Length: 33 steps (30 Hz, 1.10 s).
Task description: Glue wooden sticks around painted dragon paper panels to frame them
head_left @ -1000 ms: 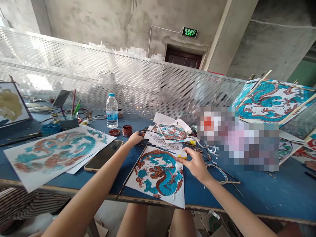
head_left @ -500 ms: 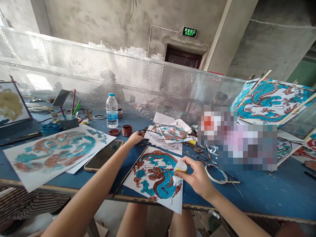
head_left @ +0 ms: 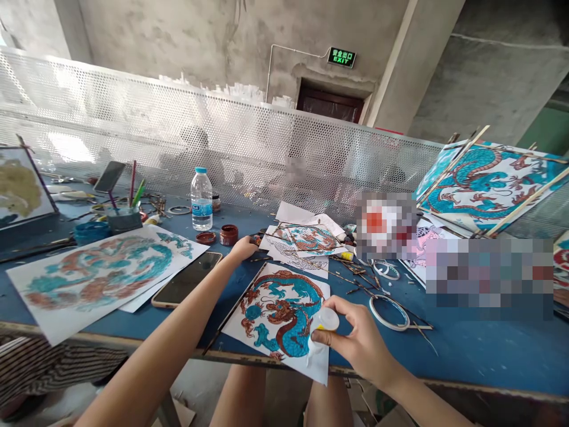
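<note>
In my right hand [head_left: 358, 335] is a white glue bottle [head_left: 316, 339] with a yellow band, held tilted nozzle-down over the right edge of a painted dragon sheet [head_left: 296, 326]. A white streak of glue shows on the paper by the nozzle. The sheet has blue and brown dragon art and a dark stick [head_left: 231, 311] along its left side. My left hand [head_left: 243, 249] reaches past the sheet to the back, fingers closed near some dark twigs; what they hold is too small to make out. Close to it is a jar of brown paint [head_left: 229, 235].
A water bottle [head_left: 201, 201] stands behind the paint jar. To the left lie a phone [head_left: 186, 281] and another painted sheet [head_left: 102, 267]. Smaller dragon sheets [head_left: 306, 264] and a roll of white tape [head_left: 389, 313] are nearby. A perforated metal screen [head_left: 249, 154] closes off the back.
My right hand has moved slightly down along the sheet's right edge with the glue bottle. My left hand stays in about the same place.
</note>
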Motion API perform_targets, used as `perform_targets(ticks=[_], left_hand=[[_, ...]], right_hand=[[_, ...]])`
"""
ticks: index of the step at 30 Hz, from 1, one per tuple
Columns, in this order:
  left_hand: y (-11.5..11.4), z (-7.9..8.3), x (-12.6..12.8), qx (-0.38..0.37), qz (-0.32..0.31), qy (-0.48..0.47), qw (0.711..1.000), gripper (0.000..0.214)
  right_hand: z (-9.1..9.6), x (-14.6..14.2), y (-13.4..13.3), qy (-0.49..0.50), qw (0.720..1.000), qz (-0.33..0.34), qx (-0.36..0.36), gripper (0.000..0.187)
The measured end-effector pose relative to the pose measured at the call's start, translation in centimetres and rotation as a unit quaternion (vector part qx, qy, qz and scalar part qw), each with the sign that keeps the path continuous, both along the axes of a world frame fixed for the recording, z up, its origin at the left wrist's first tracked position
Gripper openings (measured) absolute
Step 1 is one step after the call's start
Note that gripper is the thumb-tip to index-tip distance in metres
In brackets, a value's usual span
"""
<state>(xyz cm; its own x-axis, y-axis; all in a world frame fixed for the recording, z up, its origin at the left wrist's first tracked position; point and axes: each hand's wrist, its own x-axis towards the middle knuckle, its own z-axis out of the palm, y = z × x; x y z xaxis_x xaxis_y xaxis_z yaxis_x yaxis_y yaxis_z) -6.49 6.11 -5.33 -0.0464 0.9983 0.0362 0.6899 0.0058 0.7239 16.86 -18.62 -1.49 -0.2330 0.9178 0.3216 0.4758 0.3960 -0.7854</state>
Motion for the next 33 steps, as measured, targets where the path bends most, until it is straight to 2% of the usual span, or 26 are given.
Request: perform_targets(ticks=[9,22,33], left_hand=[[-0.1,0.2,0.0,-0.005,0.001,0.000,1.000,0.024],[-0.2,0.2,0.1,-0.009,0.002,-0.009,1.000,0.020],[-0.2,0.2,0.1,-0.006,-0.001,0.001,1.000,0.020]], right_hand=[[-0.6,-0.3,-0.1,-0.004,1.000,0.007,-0.003,0.019],[-0.9,0.8,1.4,0.012,1.000,-0.014,-0.010,0.022],[-1.1,1.9,2.7,0.006,0.998,-0.049,0.036,0.021]])
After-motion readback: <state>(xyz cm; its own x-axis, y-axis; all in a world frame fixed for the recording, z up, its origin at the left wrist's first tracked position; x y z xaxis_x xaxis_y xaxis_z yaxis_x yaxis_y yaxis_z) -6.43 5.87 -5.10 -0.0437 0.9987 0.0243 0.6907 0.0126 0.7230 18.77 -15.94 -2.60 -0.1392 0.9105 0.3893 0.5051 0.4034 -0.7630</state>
